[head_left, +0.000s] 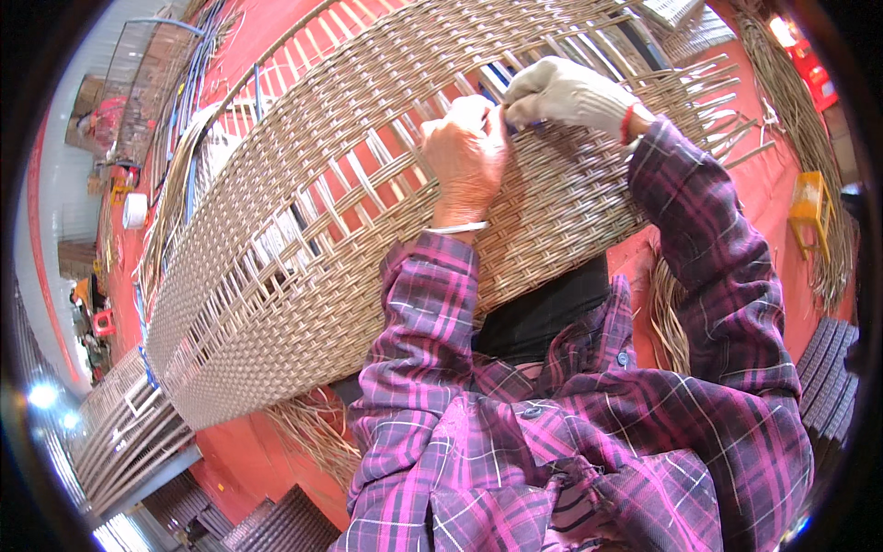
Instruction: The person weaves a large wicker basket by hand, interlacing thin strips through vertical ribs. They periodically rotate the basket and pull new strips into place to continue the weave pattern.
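Observation:
A large brown wicker panel (552, 198) lies slantwise in front of me, with a long gap across its middle where bare pale strands cross without a full weave. My left hand (466, 152), bare and with a white band at its wrist, is closed at the edge of this gap, its fingers bent in a pinch at the weave. Right beside it, my right hand (570, 95), in a white knitted glove with a red cuff, is also closed, fingertips down on a wicker strand. The two hands nearly touch, and their fingers hide most of the strand between them.
Red sheeting (235, 451) covers the floor. Long bundles of loose strands (791, 120) lie along the right, near a yellow stool (809, 213). A wire frame (152, 83) stands at the far left. Dark woven pieces (285, 523) lie at the lower left.

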Demonstrator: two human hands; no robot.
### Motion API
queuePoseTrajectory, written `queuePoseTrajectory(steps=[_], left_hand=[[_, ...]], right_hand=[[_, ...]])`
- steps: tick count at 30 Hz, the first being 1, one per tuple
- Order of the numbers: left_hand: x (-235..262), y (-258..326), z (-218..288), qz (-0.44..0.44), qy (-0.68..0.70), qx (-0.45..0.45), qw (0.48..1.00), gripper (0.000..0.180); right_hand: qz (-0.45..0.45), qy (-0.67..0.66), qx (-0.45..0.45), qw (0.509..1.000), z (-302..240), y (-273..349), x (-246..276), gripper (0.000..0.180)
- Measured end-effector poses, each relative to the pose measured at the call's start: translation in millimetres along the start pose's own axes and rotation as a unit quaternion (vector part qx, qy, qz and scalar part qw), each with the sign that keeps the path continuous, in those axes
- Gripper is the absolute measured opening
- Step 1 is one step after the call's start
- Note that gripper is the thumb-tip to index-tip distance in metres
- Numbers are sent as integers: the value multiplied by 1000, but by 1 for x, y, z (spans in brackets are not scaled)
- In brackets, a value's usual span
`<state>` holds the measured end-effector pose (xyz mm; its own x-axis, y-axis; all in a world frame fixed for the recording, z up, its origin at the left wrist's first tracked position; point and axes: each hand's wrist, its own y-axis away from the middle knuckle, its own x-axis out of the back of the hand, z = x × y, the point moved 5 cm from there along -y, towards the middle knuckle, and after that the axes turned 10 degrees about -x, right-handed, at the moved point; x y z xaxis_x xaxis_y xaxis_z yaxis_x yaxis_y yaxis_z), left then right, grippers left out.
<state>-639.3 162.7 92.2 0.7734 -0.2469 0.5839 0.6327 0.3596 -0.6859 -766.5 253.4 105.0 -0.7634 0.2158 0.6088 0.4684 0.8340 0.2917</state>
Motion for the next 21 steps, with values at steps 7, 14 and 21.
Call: queuePoseTrajectory(steps=[7, 14, 21], left_hand=[[4, 11, 2, 15, 48, -77, 996, 16], [10, 19, 6, -16, -19, -89, 996, 28], [15, 11, 8, -18, -13, -102, 995, 27]], right_hand=[[184, 22, 2, 983, 21, 16, 31, 15], [175, 85, -11, 981, 64, 28, 80, 25], [246, 19, -51, 968, 115, 69, 157, 23]])
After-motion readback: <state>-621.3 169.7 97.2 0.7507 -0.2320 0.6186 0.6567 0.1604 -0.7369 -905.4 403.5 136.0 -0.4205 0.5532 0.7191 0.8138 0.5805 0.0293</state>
